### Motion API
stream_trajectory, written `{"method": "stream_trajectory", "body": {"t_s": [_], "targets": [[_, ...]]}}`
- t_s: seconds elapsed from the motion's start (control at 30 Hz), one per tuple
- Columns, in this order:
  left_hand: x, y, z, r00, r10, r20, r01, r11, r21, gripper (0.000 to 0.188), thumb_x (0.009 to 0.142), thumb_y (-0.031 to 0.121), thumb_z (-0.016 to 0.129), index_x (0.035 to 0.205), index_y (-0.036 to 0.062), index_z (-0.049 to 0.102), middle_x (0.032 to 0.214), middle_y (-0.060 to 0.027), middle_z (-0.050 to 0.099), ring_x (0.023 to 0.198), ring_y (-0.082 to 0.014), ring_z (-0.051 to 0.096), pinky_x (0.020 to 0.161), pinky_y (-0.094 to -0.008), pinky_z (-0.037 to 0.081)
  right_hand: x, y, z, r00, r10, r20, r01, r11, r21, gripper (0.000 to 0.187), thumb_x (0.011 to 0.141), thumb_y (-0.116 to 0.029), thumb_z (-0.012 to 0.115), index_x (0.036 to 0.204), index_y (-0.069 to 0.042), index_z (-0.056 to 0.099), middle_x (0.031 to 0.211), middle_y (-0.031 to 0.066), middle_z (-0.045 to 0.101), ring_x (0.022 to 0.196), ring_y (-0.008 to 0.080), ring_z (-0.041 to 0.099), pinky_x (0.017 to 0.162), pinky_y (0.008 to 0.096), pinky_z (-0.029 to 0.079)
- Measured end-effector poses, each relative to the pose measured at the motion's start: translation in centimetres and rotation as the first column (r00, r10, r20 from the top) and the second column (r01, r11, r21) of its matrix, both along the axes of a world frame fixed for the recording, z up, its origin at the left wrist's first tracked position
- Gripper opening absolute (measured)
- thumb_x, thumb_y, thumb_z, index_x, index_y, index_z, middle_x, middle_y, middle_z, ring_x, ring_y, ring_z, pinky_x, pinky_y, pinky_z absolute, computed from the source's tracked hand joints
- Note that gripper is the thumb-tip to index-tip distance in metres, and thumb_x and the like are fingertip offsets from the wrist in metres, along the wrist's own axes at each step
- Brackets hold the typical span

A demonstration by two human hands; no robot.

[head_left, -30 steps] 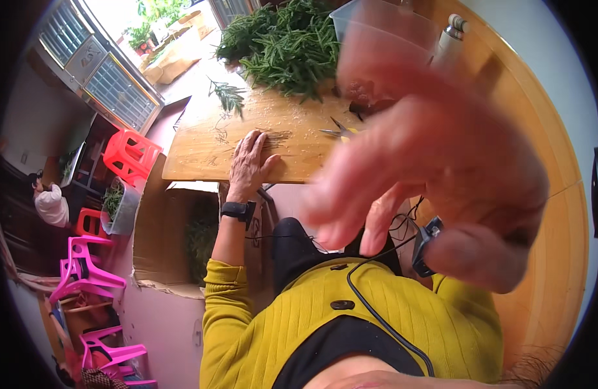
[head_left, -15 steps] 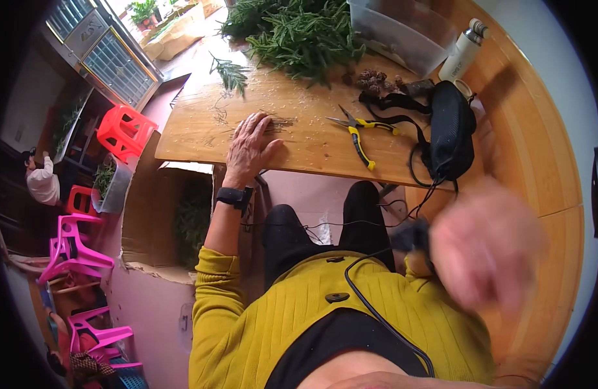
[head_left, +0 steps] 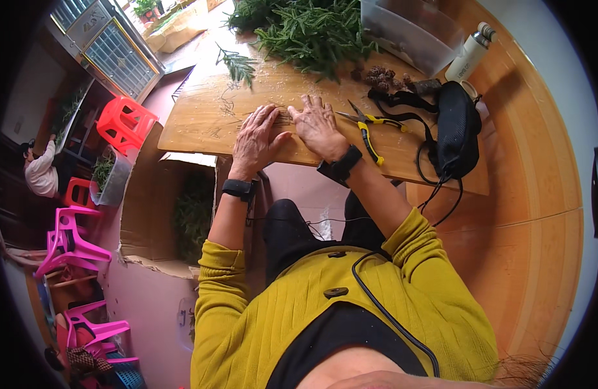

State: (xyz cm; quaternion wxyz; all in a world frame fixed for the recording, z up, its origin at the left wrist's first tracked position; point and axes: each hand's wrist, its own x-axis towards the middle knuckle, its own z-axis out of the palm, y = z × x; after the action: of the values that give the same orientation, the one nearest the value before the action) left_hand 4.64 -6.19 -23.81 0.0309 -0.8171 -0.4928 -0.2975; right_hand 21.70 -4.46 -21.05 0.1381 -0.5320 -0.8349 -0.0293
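Observation:
Both my hands rest on the wooden table (head_left: 202, 133) near its front edge. My left hand (head_left: 255, 139) lies flat and open, fingers stretched away from me. Beside it, my right hand (head_left: 317, 126) is also open, palm down with its fingers spread. A small bunch of thin dark wires or stems (head_left: 283, 118) lies between and partly under the hands; I cannot tell which it is. Just right of my right hand are pliers (head_left: 370, 126) with yellow and black handles, jaws apart. A single green sprig (head_left: 237, 66) lies farther off to the left.
A heap of green branches (head_left: 312, 35) covers the table's far side, with a clear plastic bin (head_left: 412, 35) next to it. Pine cones (head_left: 383, 78), a black pouch (head_left: 458, 129) and a white bottle (head_left: 471, 52) stand right. An open cardboard box (head_left: 143, 207) sits below left.
My right hand has come from the right, off the table, onto the tabletop beside my left hand. My left hand stays flat in about the same place.

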Motion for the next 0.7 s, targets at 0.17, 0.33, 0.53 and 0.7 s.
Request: {"method": "stream_trajectory", "body": {"t_s": [0.17,0.33,0.53,0.7], "targets": [[-0.2,0.3,-0.2,1.0,0.014,-0.014,-0.014,1.0,0.001,0.06,0.088,0.046,0.057,0.126,0.0009,0.053,0.136,-0.0148,0.049,0.127,-0.033,0.044,0.107,-0.0419,0.034,2.1,-0.7,-0.6,0.993,-0.062,0.098,0.065,0.997,-0.03,0.043,0.088,-0.014,0.046,0.13,-0.011,0.054,0.124,0.0168,0.049,0.115,0.0325,0.046,0.096,0.0466,0.038],[-0.3,0.3,-0.4,0.999,0.032,-0.018,-0.033,0.999,-0.028,0.056,0.088,0.039,0.059,0.129,0.002,0.052,0.137,-0.0141,0.049,0.129,-0.0329,0.043,0.108,-0.0409,0.033,4.5,-3.7,-1.2,0.99,-0.057,0.125,0.057,0.998,0.001,0.043,0.087,-0.012,0.047,0.128,-0.005,0.053,0.123,0.0163,0.049,0.112,0.0317,0.046,0.095,0.0462,0.039],[0.1,0.2,-0.5,0.997,0.078,-0.024,-0.078,0.996,-0.03,0.062,0.088,0.044,0.057,0.131,0.0012,0.05,0.138,-0.0143,0.048,0.129,-0.032,0.043,0.108,-0.0412,0.033,6.2,-6.2,-1.0,0.992,-0.01,-0.124,0.029,0.987,0.155,0.037,0.085,-0.007,0.049,0.12,0.003,0.056,0.111,0.0154,0.053,0.106,0.03,0.049,0.092,0.0405,0.04],[-0.2,0.4,-0.4,0.993,0.076,-0.091,-0.078,0.997,-0.02,0.066,0.088,0.048,0.056,0.133,0.0013,0.047,0.138,-0.0154,0.046,0.129,-0.031,0.042,0.11,-0.0418,0.029,6.3,-6.3,-1.0,0.984,0.039,-0.173,-0.007,0.984,0.18,0.033,0.083,-0.005,0.052,0.114,0.005,0.059,0.105,0.0165,0.054,0.101,0.0306,0.051,0.089,0.0387,0.042]]}}
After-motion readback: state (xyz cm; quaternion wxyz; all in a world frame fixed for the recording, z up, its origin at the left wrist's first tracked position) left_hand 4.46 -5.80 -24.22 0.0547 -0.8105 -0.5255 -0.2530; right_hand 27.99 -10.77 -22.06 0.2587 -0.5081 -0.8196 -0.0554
